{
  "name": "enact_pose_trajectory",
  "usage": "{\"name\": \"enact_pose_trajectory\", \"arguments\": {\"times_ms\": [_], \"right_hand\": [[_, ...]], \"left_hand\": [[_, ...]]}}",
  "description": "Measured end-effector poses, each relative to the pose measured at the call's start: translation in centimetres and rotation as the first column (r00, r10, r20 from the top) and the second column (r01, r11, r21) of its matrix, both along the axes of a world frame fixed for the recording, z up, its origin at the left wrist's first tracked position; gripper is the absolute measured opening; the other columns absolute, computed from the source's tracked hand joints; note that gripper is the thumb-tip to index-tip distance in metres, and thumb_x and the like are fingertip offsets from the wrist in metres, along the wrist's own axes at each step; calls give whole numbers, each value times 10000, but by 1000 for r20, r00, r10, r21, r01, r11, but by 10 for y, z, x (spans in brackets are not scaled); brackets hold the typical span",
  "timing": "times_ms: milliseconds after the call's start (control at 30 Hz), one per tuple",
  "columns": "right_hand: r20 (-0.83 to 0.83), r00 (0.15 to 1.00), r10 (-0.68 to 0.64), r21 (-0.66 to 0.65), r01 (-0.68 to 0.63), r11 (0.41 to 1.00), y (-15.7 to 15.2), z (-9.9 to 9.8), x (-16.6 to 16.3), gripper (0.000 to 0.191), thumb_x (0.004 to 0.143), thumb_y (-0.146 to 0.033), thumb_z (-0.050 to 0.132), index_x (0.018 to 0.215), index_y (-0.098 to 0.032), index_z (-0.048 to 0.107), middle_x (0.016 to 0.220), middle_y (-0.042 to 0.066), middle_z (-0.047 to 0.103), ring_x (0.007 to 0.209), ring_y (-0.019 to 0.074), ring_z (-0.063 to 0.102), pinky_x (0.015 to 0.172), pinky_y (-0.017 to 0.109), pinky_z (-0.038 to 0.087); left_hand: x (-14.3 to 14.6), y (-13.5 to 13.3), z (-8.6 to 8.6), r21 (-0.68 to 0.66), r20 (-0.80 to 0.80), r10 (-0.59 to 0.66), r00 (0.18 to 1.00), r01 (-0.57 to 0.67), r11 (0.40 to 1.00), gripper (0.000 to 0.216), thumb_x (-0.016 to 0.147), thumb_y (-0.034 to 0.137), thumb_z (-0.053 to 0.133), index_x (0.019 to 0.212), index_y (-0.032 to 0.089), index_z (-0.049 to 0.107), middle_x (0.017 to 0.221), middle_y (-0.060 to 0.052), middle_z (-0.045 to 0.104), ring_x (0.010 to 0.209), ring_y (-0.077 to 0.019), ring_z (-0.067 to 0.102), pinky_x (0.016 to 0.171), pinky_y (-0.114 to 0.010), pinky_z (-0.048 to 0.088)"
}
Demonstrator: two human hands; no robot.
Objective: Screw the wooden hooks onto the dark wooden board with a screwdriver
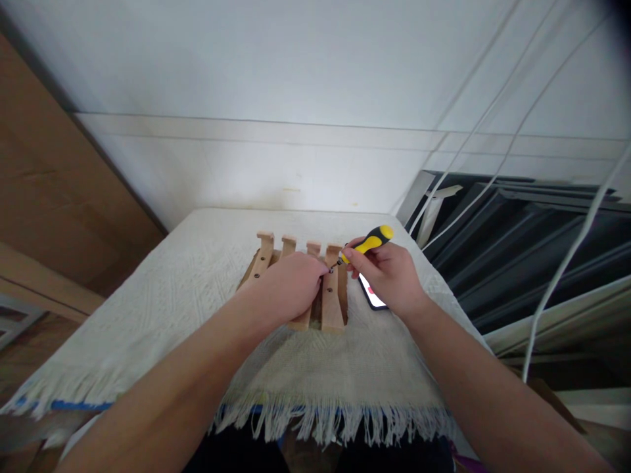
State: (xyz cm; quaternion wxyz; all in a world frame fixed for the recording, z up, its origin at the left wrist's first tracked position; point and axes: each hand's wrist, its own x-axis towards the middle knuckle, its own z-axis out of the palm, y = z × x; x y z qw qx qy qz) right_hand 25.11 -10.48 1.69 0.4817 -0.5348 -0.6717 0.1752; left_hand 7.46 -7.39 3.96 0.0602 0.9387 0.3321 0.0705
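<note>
A wooden rack (pixel 332 309) with several notched upright slats lies on the cloth in front of me. Dark screws show in the outer slats. My right hand (pixel 389 269) grips a yellow and black screwdriver (pixel 367 244), held at a slant. Its tip meets the upper screw area of the rightmost slat. Across the middle slats lies my left hand (pixel 296 279), its fingers bent near the screwdriver tip. Whether those fingers pinch a screw or only the wood is hidden.
Under the right hand a phone (pixel 375 302) with a lit screen lies on the fringed white tablecloth (pixel 197 276). A white wall stands behind the table. White cables (pixel 542 282) hang at the right before dark stacked panels (pixel 532 230). Large brown cardboard (pixel 59 171) leans at the left.
</note>
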Motion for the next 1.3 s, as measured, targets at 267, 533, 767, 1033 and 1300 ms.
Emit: {"name": "enact_pose_trajectory", "arguments": {"times_ms": [267,533,767,1033,1300], "right_hand": [[92,995,-30,25,28,999,3,-2,1,333,791,-478,538,841,-163,634,677,41,625,611,153,576,532,281,436],[192,981,-8,79,-8,997,1,2,0,261,824,-399,521,845,-162,627,714,51,619,635,164,563,581,306,430],[289,948,136,291,-222,931,0,-6,-11,113,855,-236,477,875,-180,573,865,68,580,811,179,551,700,322,445],[184,958,221,184,-255,949,1,-1,-7,172,878,-228,443,943,-213,601,892,48,580,825,161,549,733,318,442],[96,993,68,103,-78,992,4,-9,-15,147,797,-320,580,869,-192,583,746,12,560,665,140,493,597,285,398]], "left_hand": [[2,1,-3,23,83,-2,997,0,1000,213,811,140,443,765,174,648,750,-36,658,715,-181,605,718,-348,476],[6,-12,17,179,534,-63,843,-40,983,254,867,198,448,1102,158,537,1009,-82,605,840,-154,572,757,-312,471],[7,-13,21,180,593,-168,788,73,981,212,820,278,559,999,167,581,914,-47,613,831,-142,569,719,-268,466],[6,-14,19,56,686,8,728,-64,996,317,830,224,524,1139,172,474,929,-46,622,734,-111,581,639,-228,474],[5,-11,19,114,692,20,721,-137,984,174,787,251,590,938,168,566,889,-33,606,796,-130,557,706,-266,477]]}}
